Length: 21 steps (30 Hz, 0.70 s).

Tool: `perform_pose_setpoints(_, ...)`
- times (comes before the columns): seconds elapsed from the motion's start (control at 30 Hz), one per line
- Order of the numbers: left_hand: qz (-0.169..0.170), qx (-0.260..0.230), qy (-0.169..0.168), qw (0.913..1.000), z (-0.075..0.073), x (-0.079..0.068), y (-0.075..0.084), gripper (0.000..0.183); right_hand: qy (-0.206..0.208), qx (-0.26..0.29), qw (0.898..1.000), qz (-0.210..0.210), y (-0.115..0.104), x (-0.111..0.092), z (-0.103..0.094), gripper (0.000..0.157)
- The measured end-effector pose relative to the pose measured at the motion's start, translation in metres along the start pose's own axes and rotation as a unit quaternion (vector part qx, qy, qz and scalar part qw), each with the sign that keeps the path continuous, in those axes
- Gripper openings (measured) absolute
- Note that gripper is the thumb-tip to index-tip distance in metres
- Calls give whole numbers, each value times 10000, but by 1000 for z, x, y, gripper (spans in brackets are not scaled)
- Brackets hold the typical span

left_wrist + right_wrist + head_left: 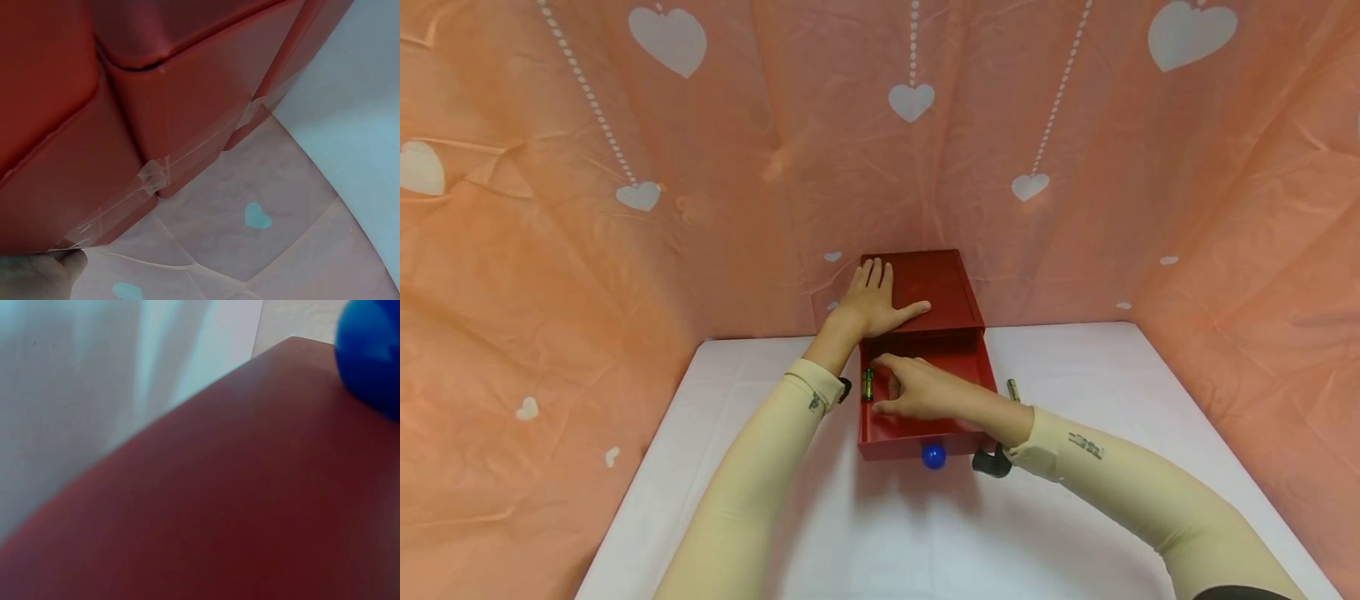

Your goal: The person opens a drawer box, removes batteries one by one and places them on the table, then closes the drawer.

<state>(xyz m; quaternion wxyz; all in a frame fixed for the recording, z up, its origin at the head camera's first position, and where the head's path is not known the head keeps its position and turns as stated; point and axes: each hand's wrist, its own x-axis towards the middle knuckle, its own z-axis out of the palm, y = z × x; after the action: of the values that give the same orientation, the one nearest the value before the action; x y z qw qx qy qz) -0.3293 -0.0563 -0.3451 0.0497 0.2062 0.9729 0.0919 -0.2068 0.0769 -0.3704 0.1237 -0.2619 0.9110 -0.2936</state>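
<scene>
A red box [936,287] stands at the back of the table with its drawer [895,450] pulled out. On the box's top, my left hand [874,307] rests with fingers spread and thumb pointing right; part of it shows in the left wrist view at the lower left corner. My right hand [921,390] reaches into the drawer, thumb and forefinger apart and holding nothing. Just left of those fingertips lies a green and gold battery [867,385], along the drawer's left wall. The right wrist view shows the drawer front and its round blue knob [369,359], with no hand visible there.
A second battery [1013,389] lies on the white table [910,542], right of the drawer and partly behind my right forearm. Pink sheeting with white hearts [912,102] hangs behind and along both sides. Clear tape [153,175] runs along the box's lower side.
</scene>
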Motion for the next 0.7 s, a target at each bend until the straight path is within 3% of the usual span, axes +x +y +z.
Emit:
perform_pose_setpoints(0.47, 34, 10, 0, 10000, 0, 0, 1, 113, 52, -4, 10000, -10, -2, -2, 1, 54)
perform_pose_setpoints(0.7, -46, -18, -184, 9998, -2, 0, 2, 111, 75, -16, 9999, -76, -4, -5, 4, 51)
